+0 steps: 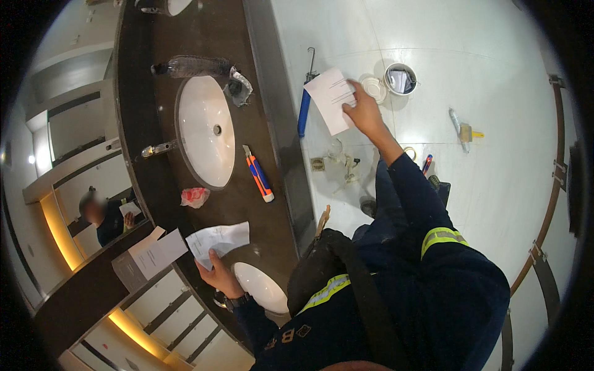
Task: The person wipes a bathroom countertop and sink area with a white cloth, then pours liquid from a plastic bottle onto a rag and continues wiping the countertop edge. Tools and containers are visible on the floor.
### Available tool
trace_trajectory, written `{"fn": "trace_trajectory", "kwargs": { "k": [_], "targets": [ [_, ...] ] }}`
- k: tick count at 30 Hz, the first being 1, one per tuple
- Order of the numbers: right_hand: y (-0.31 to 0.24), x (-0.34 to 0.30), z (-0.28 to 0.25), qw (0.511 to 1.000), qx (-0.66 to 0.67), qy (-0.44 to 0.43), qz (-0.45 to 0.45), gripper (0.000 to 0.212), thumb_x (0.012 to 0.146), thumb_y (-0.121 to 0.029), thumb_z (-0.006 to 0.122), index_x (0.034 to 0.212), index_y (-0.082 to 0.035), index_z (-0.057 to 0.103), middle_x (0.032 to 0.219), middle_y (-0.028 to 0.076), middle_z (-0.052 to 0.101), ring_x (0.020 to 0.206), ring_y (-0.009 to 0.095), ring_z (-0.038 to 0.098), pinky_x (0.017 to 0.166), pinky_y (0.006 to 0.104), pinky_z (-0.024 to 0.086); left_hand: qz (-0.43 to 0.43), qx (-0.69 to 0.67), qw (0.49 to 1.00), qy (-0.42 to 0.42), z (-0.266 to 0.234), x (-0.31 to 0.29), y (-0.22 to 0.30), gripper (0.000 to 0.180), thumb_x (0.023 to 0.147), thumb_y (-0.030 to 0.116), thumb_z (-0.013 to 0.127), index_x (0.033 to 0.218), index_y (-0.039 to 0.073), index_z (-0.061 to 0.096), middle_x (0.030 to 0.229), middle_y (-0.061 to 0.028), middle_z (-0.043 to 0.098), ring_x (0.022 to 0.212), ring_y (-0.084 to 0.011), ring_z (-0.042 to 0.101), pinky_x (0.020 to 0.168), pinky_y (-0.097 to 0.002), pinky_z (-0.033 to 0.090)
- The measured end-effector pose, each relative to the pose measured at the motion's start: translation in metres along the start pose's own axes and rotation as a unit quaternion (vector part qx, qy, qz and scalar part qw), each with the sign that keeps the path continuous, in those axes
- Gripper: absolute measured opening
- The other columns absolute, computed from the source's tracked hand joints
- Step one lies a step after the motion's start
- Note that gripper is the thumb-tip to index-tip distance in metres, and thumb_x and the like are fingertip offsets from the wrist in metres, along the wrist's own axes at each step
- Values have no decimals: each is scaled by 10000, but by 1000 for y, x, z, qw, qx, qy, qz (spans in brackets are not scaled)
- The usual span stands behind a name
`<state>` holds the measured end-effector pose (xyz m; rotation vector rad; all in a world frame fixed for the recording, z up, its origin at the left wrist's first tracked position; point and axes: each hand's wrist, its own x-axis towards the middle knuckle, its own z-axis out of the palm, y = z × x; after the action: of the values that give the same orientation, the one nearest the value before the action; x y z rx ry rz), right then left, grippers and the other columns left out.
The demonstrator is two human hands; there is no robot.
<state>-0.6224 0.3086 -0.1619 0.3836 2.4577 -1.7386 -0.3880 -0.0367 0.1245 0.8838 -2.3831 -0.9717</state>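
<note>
Above the dark counter, my left hand (218,276) pinches the lower edge of a creased white sheet of paper (221,241) that carries faint print. My right hand (367,115) is stretched out over the floor, its thumb and fingers gripping the right edge of another white paper sheet (328,99) marked with several dark lines. That second sheet partly covers a blue caulking gun (304,114) behind it. On the counter, an orange and blue utility knife (258,178) lies between the two sheets.
The counter (247,111) holds an oval sink (205,139), a second sink (263,289), a clear plastic bottle (197,66) and a crumpled red-white wrapper (195,197). More papers (154,256) rest by the mirror. A white bucket (392,75) and a yellow-handled tool (468,133) are on the floor.
</note>
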Motion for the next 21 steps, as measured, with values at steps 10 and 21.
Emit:
{"fn": "trace_trajectory", "kwargs": {
  "k": [10, 21],
  "targets": [
    [-6, -83, 160, 972, 115, -64, -192, 210, 814, -160, 726, 966, -83, 603, 1375, 201, 520, 1272, 414, 488, 1081, 480, 399, -30, 405, 882, -239, -81, -142, -89, 361, 905, 159, 686, 1174, -73, 621, 1116, -247, 661, 1039, -394, 628, 930, -441, 473],
    [-24, -72, 172, 962, 223, -111, -115, 472, 1002, -82, 453, 1467, -6, 422, 1552, 184, 381, 1409, 359, 394, 1172, 432, 299, -78, 432, 850, -292, 29, -124, -109, 354, 903, 180, 685, 1155, -62, 624, 1095, -248, 662, 1022, -402, 628, 910, -451, 476]
  ]
}}
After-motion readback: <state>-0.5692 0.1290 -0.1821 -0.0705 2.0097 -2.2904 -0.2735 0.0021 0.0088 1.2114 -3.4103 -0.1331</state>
